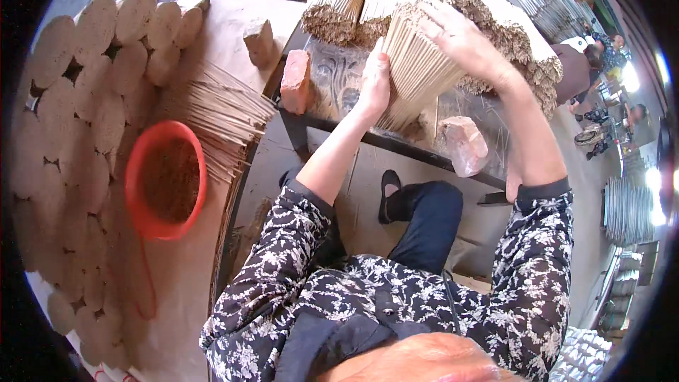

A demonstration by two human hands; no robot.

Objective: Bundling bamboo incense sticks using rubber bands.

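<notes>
A thick bundle of thin sticks (419,64) stands tilted on the near part of the work table, its upper ends fanned a little. My left hand (376,83) is closed against the bundle's left side, thumb up along the sticks. Across the upper right side lies my right hand (463,37), its fingers stretched out and slightly apart, touching the sticks. Behind the bundle, several more stick bundles (334,7) with pale upper parts and brown, rough lower ends are packed in a row. The bundle's far side is hidden.
Reddish bricks (296,82) (463,145) rest on the table, and a brown block (259,42) stands farther left. On the left surface are loose sticks (219,117), a red plastic basin (201,170) holding brown material and a stack of round bundle ends (92,117). Other people are at far right.
</notes>
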